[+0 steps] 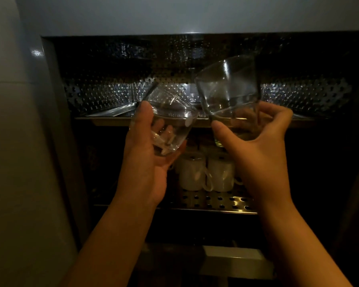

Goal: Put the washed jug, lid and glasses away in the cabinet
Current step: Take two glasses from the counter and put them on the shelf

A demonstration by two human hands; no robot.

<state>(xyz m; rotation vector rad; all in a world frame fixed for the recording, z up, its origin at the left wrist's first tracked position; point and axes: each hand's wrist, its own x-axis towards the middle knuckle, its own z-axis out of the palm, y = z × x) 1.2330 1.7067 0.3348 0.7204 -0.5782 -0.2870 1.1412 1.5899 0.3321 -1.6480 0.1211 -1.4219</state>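
We see our left hand (pixel 147 146) curled round a clear glass (pixel 170 123) tipped toward one o'clock, and our right hand (pixel 255 141) gripping a second glass (pixel 228 94) tilted toward eleven o'clock. Both glasses hang in front of the perforated upper shelf (pixel 104 96) of the dark cabinet (pixel 56 121), and two white mugs (pixel 205 175) stand on the lower shelf (pixel 216 201) at six o'clock from them

clear glasses (pixel 226 85), white mugs (pixel 192 172), perforated steel shelf (pixel 216 201)
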